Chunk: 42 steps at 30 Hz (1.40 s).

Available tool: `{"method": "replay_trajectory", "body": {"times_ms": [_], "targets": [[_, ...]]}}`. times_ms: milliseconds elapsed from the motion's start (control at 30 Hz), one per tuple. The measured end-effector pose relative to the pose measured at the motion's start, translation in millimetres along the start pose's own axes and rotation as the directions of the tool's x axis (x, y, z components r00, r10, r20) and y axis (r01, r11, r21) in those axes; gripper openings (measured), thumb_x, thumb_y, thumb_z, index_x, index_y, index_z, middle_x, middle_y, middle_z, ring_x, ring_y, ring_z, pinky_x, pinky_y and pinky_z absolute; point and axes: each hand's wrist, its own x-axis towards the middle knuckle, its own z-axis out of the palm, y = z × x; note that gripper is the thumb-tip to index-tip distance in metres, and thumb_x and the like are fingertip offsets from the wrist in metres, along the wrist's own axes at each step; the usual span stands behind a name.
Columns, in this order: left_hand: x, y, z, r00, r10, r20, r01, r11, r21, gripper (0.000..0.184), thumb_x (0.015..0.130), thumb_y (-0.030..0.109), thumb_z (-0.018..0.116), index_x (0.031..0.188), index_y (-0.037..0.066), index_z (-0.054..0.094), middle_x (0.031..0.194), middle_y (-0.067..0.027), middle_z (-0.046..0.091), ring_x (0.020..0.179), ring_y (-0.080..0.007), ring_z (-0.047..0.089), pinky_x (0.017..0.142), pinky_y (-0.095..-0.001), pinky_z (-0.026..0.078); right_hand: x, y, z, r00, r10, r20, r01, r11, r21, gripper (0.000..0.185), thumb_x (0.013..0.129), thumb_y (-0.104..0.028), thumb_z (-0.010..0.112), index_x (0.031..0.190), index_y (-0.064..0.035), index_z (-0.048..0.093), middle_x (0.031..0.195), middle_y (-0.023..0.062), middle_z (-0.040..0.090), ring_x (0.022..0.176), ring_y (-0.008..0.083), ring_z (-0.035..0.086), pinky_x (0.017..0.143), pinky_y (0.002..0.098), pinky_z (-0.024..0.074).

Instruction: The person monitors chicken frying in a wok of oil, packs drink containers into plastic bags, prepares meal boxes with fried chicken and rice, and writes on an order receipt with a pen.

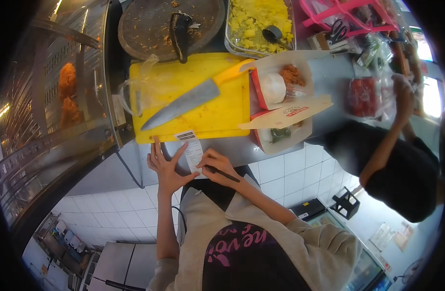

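A narrow printed receipt (193,156) lies at the counter's front edge, its top touching the yellow cutting board (183,72). My left hand (166,167) rests spread beside it, thumb and fingers apart at its left side. In my right hand (217,167) is a black pen (221,173), its tip end near the receipt's lower right. A large knife (183,103) with a yellow handle lies across the board. Right of the board, one open box (280,85) holds rice and fried food; a second box (285,135) in front is partly covered by a lid.
Behind the board are a round brown slab (154,29) with black-handled tongs and a metal tray (259,51) of yellow food. A glass cabinet (48,97) stands left. At right, a co-worker's hands (403,94) are by a red packet (364,97) in plastic. A pink basket (348,9) stands behind.
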Motion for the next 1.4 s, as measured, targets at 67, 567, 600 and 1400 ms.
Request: {"method": "replay_trajectory", "body": {"times_ms": [67,567,600,1400], "targets": [[0,1,0,1.0,0.004,-0.003,-0.004,1.0,-0.002,0.089,0.051,0.056,0.086,0.133,0.038,0.057,0.159,-0.0242,0.002,0.145,-0.0433,0.002,0.11,-0.0616,0.004,1,-1,1,0.999,0.011,-0.032,-0.011,1.0,0.014,0.018,0.078,0.006,0.067,0.092,-0.0048,0.069,0.09,0.0063,0.053,0.077,0.015,0.058,0.069,0.024,0.0467],[-4,0,-3,1.0,-0.013,0.023,0.013,1.0,-0.017,0.091,0.049,0.055,0.087,0.134,0.039,0.056,0.158,-0.0237,0.003,0.147,-0.0391,-0.001,0.111,-0.0619,0.001,4,0,-1,0.995,0.019,-0.102,-0.028,0.996,-0.08,0.017,0.08,0.002,0.069,0.095,-0.0062,0.069,0.092,0.0081,0.056,0.084,0.0196,0.061,0.074,0.027,0.0493],[-4,0,-3,1.0,-0.012,0.027,0.013,1.0,-0.019,0.092,0.049,0.055,0.087,0.134,0.039,0.056,0.158,-0.0236,0.002,0.147,-0.0391,-0.002,0.111,-0.062,0.001,2,-3,-1,0.994,0.017,-0.108,-0.027,0.996,-0.083,0.017,0.08,0.002,0.069,0.095,-0.0062,0.069,0.092,0.0081,0.056,0.084,0.0196,0.061,0.074,0.027,0.0493],[-3,7,-2,1.0,-0.009,-0.018,0.01,0.999,0.049,0.095,0.044,0.059,0.089,0.131,0.032,0.061,0.16,-0.0222,0.001,0.147,-0.0393,-0.002,0.114,-0.0559,0.004,-3,-67,-286,0.552,-0.263,-0.791,0.042,0.957,-0.289,0.031,0.091,-0.002,0.062,0.119,-0.0041,0.05,0.071,0.0009,0.06,0.062,0.0071,0.057,0.06,0.0221,0.046]]}}
